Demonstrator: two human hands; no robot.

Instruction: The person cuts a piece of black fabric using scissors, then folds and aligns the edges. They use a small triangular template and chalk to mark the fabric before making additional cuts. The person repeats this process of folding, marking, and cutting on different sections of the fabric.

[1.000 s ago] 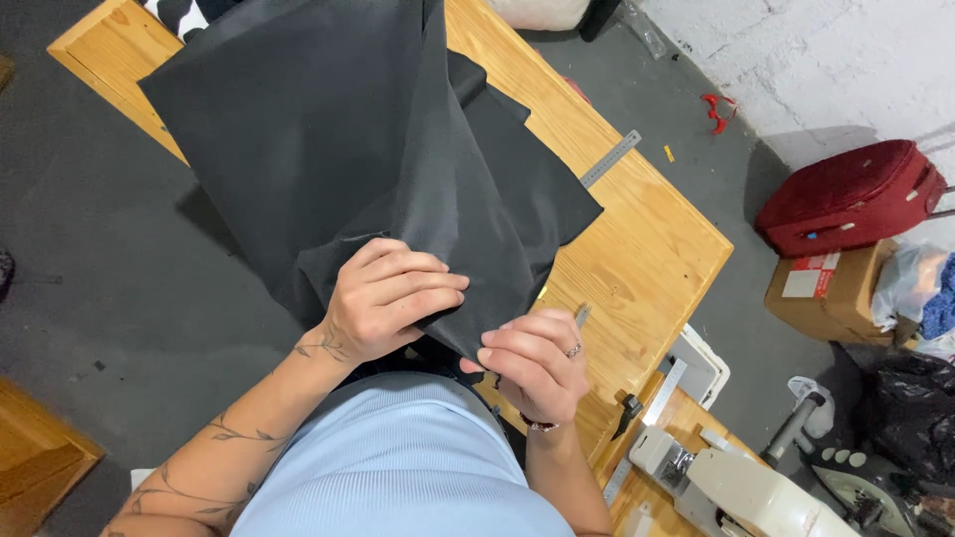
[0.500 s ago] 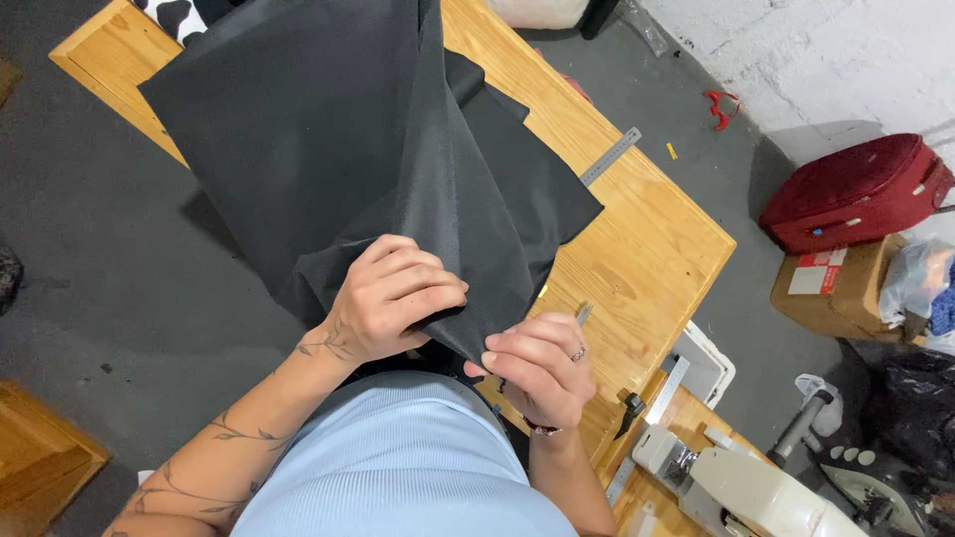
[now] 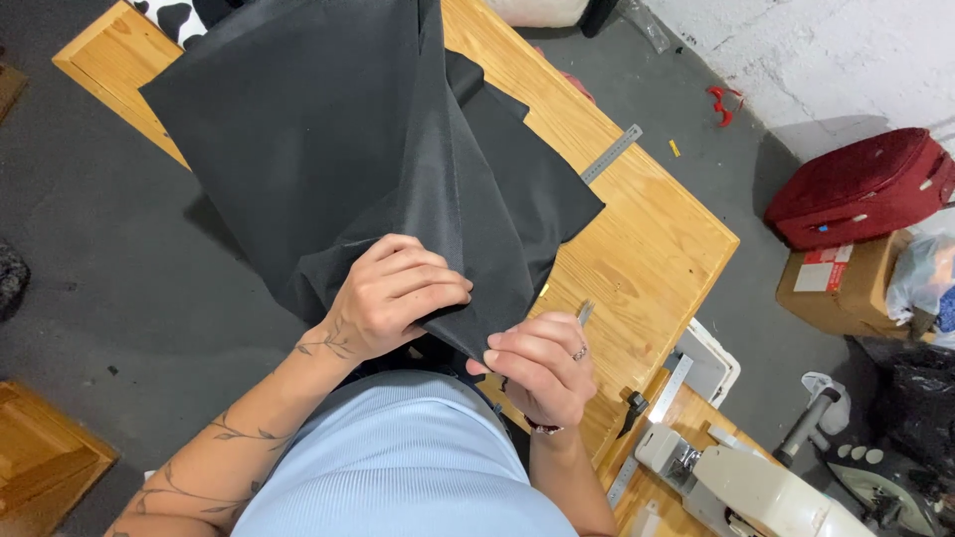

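Observation:
A large sheet of black fabric lies over a wooden table and hangs toward me. My left hand grips a fold of it near the lower corner, fingers curled over the cloth. My right hand pinches the fabric's bottom edge right beside the left hand and also holds a small metal tool whose tip sticks up past the fingers. What kind of tool it is, I cannot tell.
A steel ruler lies on the table by the fabric's far edge. A white sewing machine sits on a second table at lower right. A red suitcase and a cardboard box stand on the grey floor.
Both hands stay on the same fabric corner; the right hand's fingers have shifted slightly along the edge. The cloth barely moves.

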